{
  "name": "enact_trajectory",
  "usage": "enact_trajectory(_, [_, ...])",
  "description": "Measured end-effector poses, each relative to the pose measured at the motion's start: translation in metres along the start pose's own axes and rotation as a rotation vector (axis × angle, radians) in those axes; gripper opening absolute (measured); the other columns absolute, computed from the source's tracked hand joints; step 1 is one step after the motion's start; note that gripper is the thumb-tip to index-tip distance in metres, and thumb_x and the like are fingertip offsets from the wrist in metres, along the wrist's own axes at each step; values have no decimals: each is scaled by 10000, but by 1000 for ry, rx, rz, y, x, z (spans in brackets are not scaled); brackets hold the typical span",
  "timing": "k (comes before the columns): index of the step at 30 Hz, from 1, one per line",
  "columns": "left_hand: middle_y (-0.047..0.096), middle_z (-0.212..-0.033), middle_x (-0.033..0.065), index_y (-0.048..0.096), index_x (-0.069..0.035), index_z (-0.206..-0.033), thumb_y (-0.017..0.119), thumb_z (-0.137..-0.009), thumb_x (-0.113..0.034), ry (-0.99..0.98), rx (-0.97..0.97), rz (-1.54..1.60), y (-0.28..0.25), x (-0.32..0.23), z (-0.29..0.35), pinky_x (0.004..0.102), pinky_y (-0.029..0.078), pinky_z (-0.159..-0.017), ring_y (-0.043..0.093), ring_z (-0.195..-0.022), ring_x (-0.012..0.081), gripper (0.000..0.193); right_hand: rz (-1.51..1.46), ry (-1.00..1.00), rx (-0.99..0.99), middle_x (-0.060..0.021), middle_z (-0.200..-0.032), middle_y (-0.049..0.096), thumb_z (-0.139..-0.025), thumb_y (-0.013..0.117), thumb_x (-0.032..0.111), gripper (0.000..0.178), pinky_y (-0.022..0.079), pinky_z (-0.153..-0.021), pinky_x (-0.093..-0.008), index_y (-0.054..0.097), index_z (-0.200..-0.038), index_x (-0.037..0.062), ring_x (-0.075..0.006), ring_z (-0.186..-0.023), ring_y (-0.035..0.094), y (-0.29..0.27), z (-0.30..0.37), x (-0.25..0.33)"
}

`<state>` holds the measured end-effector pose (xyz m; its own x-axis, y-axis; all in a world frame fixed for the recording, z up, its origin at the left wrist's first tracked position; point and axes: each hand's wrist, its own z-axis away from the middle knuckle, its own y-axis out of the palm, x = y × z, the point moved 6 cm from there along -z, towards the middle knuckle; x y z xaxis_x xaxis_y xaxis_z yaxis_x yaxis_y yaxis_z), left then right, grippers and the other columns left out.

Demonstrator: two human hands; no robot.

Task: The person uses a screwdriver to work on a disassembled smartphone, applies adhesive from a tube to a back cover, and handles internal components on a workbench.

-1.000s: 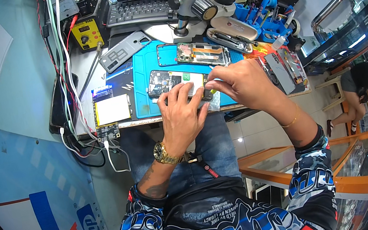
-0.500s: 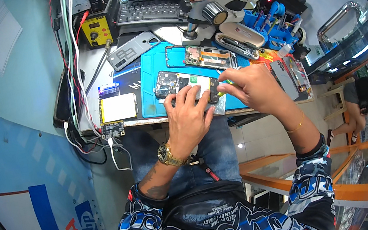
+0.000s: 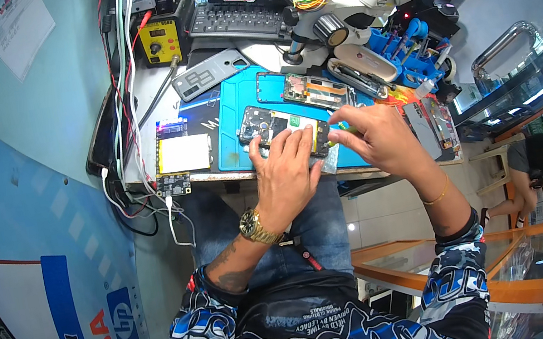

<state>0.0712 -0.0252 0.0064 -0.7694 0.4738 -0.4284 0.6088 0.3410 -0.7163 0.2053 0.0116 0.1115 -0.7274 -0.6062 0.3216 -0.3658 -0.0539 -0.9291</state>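
Note:
An opened phone [image 3: 256, 121] with its dark frame and white battery area showing lies on a blue work mat [image 3: 230, 149]. My left hand [image 3: 287, 174] rests on it from the near side, fingers stretched over its lower edge and thumb off the phone. Beside the phone's right end is my right hand [image 3: 386, 138], thumb and fingers closed around a slim yellow-green tool [image 3: 345, 126]. The tool's tip is hard to make out. Behind the phone lie an empty-looking phone frame [image 3: 269, 85] and another opened phone with orange flex [image 3: 318, 90].
To the left sit a white-topped battery board [image 3: 184, 154] with a cable and a yellow-fronted station [image 3: 160, 46]. At the back stand a keyboard [image 3: 235, 25], a microscope [image 3: 332, 29] and a blue tool holder [image 3: 412, 57]. Another person [image 3: 535, 159] is at far right.
The whole view has shifted, with the bench sitting slightly lower and farther right. My left fingers lie closer together on the phone. My right hand stays at the phone's right end, its grip turned slightly.

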Motion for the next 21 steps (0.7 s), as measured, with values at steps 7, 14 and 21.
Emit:
enact_trajectory(7, [673,-1225,57,601,-81,-1356,778,-854,-273,-9,-16,21,-2,-7,-4,587,253,-1108,581,-1208,231,566,16,57,-116,-152,-615,606,-941,721,174,131,415,-512,-359,712,-921,44,-256,-511,577,-1,3,-16])
enact_trajectory(14, [749,-875,61,771,-73,-1123,746,-914,-128,-74,-51,583,-16,4,-4,368,419,-942,668,-862,195,218,-322,77,-57,-146,-737,687,-943,716,161,140,450,-550,-359,721,-974,24,-231,-572,616,-21,11,-1])
enact_trajectory(21, [770,-852,84,798,-54,-1029,790,-864,-64,-108,-160,698,-39,5,2,326,462,-804,676,-769,198,166,-391,-13,-55,-115,-767,704,-955,706,142,137,494,-584,-299,730,-981,11,-165,-640,661,-25,17,3])
